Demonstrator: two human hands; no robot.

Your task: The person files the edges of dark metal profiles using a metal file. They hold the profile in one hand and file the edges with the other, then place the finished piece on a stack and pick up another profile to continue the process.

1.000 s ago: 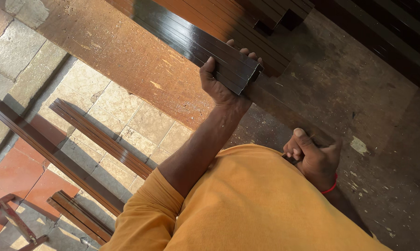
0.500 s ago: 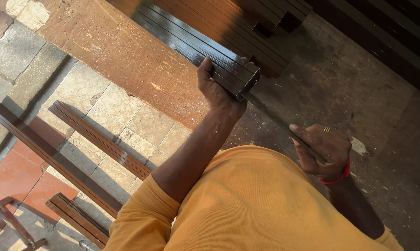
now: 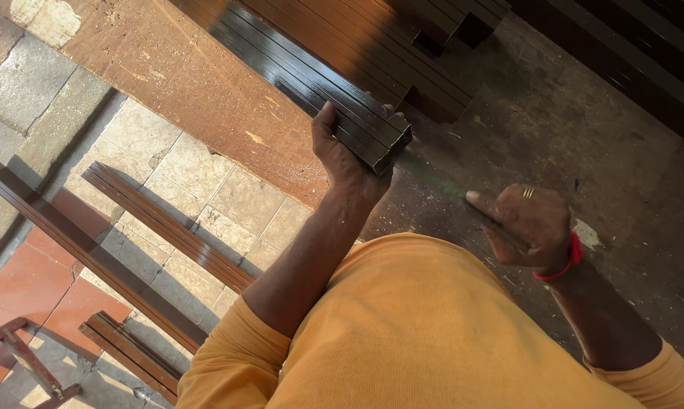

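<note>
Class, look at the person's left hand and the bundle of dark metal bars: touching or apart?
Touching. The head view shows the left hand wrapped round the end of the bundle of dark metal bars, thumb on the near side and fingertips over the far edge.

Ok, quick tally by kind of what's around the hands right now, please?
Hands: 2, left hand, right hand
Dark strip bundle gripped by the left hand: 1
Loose strip bundles on the tiled floor: 2
Long rail across the floor: 1
Total: 6

strips [image 3: 334,98]: dark brown, glossy, long and grooved, bundled side by side
pose: slanting up-left, near end raised
where: near end gripped, over the plank edge
</note>
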